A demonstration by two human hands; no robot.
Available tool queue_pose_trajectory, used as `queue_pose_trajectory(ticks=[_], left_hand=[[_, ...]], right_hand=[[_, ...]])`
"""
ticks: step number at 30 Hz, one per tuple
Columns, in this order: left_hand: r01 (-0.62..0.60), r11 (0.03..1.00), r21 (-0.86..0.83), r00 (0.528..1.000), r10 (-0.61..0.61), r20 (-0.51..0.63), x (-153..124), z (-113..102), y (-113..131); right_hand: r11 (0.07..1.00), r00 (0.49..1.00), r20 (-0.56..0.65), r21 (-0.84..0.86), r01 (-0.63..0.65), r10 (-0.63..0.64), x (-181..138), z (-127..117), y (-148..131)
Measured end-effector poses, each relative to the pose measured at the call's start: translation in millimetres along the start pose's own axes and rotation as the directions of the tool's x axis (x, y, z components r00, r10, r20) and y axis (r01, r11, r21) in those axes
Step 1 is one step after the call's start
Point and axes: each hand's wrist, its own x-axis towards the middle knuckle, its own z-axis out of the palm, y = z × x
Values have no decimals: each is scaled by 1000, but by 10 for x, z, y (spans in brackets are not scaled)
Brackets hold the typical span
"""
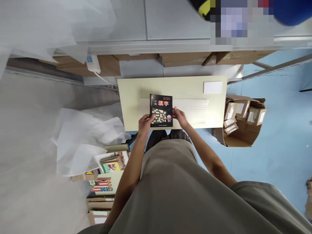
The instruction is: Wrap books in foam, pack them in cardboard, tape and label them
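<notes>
A black book (161, 110) with red lettering and a crossword-like grid on its cover is held upright to my view above a pale yellow board (134, 94). My left hand (145, 123) grips its lower left edge, with the thumb on the cover. At the right edge, my right hand (179, 117) touches the book with its fingers, which go partly out of sight behind it. Beneath the book, a white sheet (192, 110) with faint lines lies on the board. A small white card (213, 87) rests near the board's far right corner.
An open cardboard box (243, 136) with several wrapped packages stands to the right. White foam sheeting (80, 139) lies at the left, near stacked books (112, 167). Cardboard boxes (185, 59) and a white power strip (93, 64) sit beyond the board, under a grey shelf (122, 19).
</notes>
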Motion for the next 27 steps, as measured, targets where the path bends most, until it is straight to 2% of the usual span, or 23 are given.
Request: queue_pose_trajectory(ticks=[3, 6, 8, 10, 14, 17, 20, 23, 25, 27], left_hand=[[67, 994, 81, 979, -81, 188, -98, 682, -181], [26, 959, 281, 926, -129, 354, -76, 1181, -345], [-22, 910, 413, 896, -166, 412, -2, 1404, -439], [-57, 847, 529, 898, -189, 398, 87, 1559, -519], [-133, 713, 688, 935, -140, 325, 213, 1737, -639], [-128, 667, 734, 951, -126, 281, 252, 1791, -698], [-63, 692, 720, 956, -166, 243, 277, 1782, -738], [-12, 745, 667, 957, -184, 223, 301, 1729, -773], [3, 768, 641, 964, -173, 202, 313, 1687, -801], [4, 781, 624, 969, -156, 190, 319, 1653, -834]], right_hand=[[994, 979, -176, -64, 89, -99, -192, -725, 7], [986, 946, -290, -124, 111, -143, -300, -1308, 64], [977, 933, -319, -185, 110, -166, -320, -1558, 102], [960, 922, -337, -260, 104, -191, -300, -1688, 137], [942, 920, -343, -330, 70, -188, -174, -1686, 216], [949, 921, -360, -314, 27, -145, -67, -1603, 263], [953, 923, -359, -302, 28, -141, -39, -1579, 282], [932, 920, -345, -359, 51, -184, -158, -1675, 300], [906, 890, -400, -421, 33, -219, -309, -1795, 327], [881, 833, -494, -473, -18, -248, -473, -1930, 364]])
